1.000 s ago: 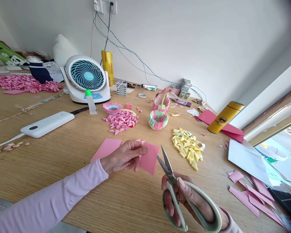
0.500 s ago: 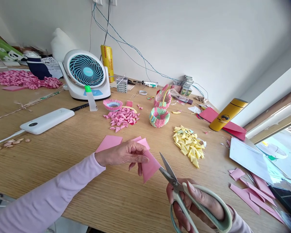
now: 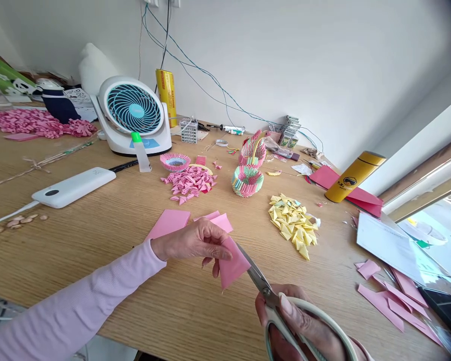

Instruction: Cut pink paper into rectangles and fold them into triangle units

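Observation:
Between the thumb and fingers of my left hand (image 3: 201,243) is a folded piece of pink paper (image 3: 233,264), its free corner pointing right. My right hand (image 3: 304,321) is wrapped round the pale green handles of a pair of scissors (image 3: 265,291). The blades are nearly closed and lie along the paper's upper right edge; whether they are cutting into it I cannot tell. Behind my left hand lie a pink paper sheet (image 3: 169,222) and smaller pink pieces (image 3: 221,221), partly covered by the hand.
Farther back are a pile of pink folded pieces (image 3: 190,183), a pile of yellow folded pieces (image 3: 293,220) and a round paper basket (image 3: 247,181). A white fan (image 3: 131,118) and a power bank (image 3: 73,187) stand left. Pink offcuts (image 3: 383,306) and a yellow flask (image 3: 355,176) are right.
The scissor blades have swung from open to nearly closed along the pink paper's edge. My left hand and the paper have shifted only slightly.

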A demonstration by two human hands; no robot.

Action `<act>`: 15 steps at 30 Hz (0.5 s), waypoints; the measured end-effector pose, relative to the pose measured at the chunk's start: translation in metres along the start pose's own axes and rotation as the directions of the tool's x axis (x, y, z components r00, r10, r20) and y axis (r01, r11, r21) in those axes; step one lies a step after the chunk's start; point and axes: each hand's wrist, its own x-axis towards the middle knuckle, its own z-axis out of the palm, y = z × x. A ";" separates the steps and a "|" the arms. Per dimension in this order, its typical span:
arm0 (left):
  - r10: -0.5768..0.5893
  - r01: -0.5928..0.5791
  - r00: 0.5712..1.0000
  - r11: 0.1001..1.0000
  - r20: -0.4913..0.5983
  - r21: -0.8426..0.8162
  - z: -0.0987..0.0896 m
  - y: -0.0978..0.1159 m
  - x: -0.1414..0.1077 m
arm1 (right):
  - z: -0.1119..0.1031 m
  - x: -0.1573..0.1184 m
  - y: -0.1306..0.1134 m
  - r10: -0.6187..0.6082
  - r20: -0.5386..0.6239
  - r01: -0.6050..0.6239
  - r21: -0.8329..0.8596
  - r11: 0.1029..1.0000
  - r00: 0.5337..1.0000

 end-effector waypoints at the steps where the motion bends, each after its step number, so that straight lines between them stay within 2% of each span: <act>1: -0.005 0.005 1.000 1.000 -0.001 -0.010 0.001 0.001 -0.001 | 0.002 -0.001 0.001 -0.001 -0.021 0.002 0.016 1.000 1.000; 3: -0.006 0.006 1.000 1.000 0.006 -0.024 0.003 0.002 -0.001 | 0.006 -0.001 0.003 -0.010 -0.050 0.012 0.046 0.999 0.999; 8: -0.016 0.016 0.998 1.000 0.064 0.004 0.006 0.003 0.001 | 0.013 0.008 0.007 0.009 -0.013 -0.008 0.092 0.996 1.000; 12: -0.019 0.016 0.997 0.999 0.080 0.037 0.009 0.002 0.001 | 0.015 0.010 0.008 -0.025 -0.053 0.028 0.054 0.998 0.998; 15: -0.082 0.074 0.987 0.995 0.140 0.063 0.010 -0.001 -0.001 | 0.010 0.007 0.002 -0.070 -0.061 0.071 0.018 0.997 0.996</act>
